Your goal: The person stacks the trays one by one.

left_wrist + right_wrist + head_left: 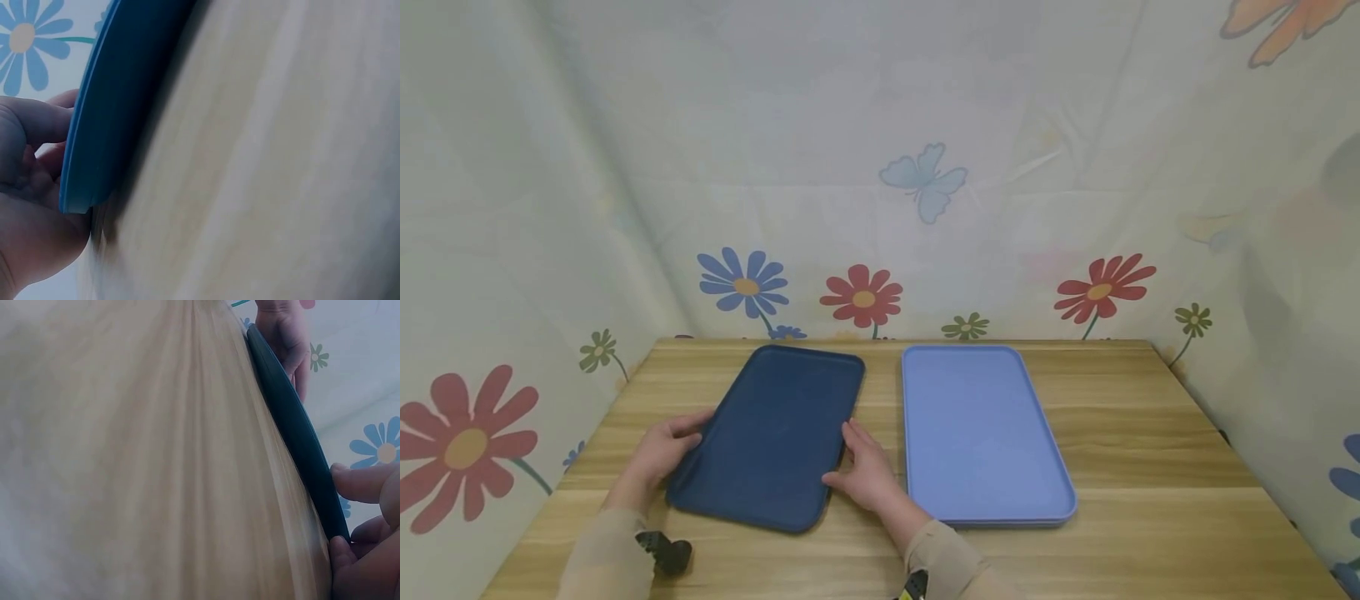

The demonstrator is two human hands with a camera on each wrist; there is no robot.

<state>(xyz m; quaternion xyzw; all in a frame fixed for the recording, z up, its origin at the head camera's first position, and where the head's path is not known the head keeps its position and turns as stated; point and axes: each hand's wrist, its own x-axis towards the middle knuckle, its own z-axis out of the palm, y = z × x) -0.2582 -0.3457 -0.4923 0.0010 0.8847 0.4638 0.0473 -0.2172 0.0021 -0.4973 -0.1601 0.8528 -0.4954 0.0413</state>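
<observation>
A dark blue rectangular tray (775, 433) lies at a slant on the left half of the table, close over the wood. My left hand (662, 450) holds its left edge, with fingers partly hidden behind the rim in the left wrist view. At the opposite edge, my right hand (867, 468) grips the rim near the front right corner. The right wrist view shows fingertips (340, 478) against the tray's side. To the right, a stack of light blue trays (981, 433) sits beside my right hand, with edges lined up.
The wood-grain table (1150, 467) reaches back to a flowered cloth backdrop (1000, 250), which also hangs along both sides. A strip of table separates the dark tray from the light blue stack.
</observation>
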